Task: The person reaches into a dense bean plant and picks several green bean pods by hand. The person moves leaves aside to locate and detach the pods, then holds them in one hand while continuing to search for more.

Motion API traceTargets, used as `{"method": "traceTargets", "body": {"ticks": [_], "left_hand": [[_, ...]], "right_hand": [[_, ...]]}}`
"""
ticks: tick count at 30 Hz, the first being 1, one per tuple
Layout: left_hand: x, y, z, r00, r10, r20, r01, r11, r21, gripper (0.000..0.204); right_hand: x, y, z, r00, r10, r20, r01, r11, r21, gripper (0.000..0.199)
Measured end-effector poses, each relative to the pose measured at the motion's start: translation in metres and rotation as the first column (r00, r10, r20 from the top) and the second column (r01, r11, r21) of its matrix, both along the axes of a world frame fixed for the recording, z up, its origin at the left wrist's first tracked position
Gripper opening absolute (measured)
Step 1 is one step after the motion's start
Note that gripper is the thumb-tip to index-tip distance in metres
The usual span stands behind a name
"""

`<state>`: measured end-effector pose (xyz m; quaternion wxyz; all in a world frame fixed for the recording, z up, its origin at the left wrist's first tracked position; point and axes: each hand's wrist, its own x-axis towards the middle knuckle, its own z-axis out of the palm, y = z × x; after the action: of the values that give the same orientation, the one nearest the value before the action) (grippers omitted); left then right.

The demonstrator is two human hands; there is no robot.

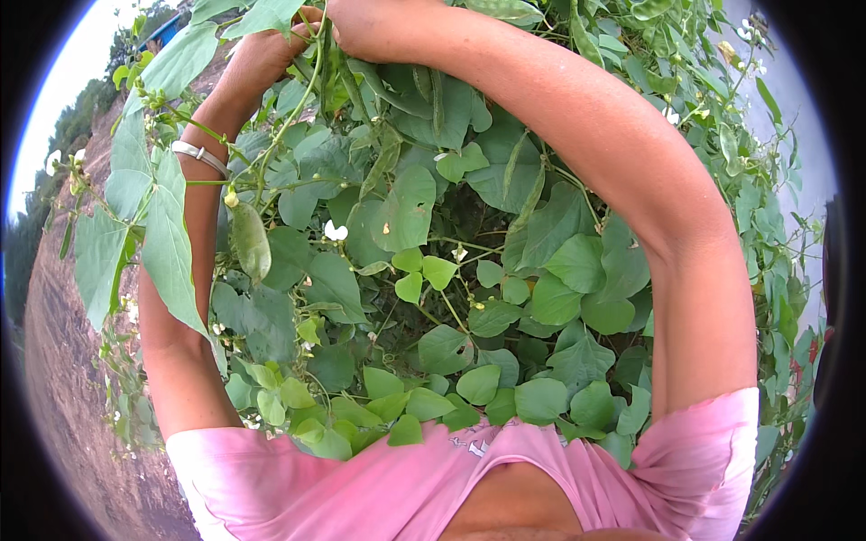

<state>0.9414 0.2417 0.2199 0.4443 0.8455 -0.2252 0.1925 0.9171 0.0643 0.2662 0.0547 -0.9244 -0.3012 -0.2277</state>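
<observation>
Both my arms reach up and inward over a bean plant, and the hands meet at the top edge. My left hand (278, 50), partly behind leaves, has its fingers bent in by a green vine stem (316, 77). Close beside it, my right hand (361, 29) is curled, its fingertips cut off by the picture's edge. What either hand grips is hidden. Green bean pods (431, 95) hang just below the hands. A broad flat pod (250, 241) dangles by my left forearm, which wears a pale bangle (200, 156).
Dense bean leaves (577, 361) fill the space between my arms and press against my pink shirt (388, 491). Large leaves (171, 243) overhang the left forearm. White flowers (336, 232) dot the vines. Bare brown ground (72, 388) lies at left, a grey surface (794, 117) at right.
</observation>
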Motion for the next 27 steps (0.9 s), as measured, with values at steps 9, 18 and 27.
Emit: {"method": "traceTargets", "body": {"ticks": [9, 18, 27], "left_hand": [[-0.018, -0.010, 0.007, 0.995, 0.100, 0.016, -0.101, 0.989, 0.110, 0.029], [-0.021, -0.012, 0.004, 0.790, -0.067, 0.610, -0.145, 0.945, 0.293, 0.019], [0.002, 0.007, -0.009, 0.946, -0.249, 0.206, 0.190, 0.944, 0.270, 0.036]], "right_hand": [[-0.004, -0.007, 0.000, 0.994, 0.102, -0.030, -0.101, 0.994, 0.047, 0.025], [-0.004, -0.014, -0.005, 0.990, 0.109, 0.093, -0.099, 0.990, -0.103, 0.023], [-0.003, -0.006, -0.005, 0.995, 0.083, 0.059, -0.074, 0.988, -0.136, 0.029]]}}
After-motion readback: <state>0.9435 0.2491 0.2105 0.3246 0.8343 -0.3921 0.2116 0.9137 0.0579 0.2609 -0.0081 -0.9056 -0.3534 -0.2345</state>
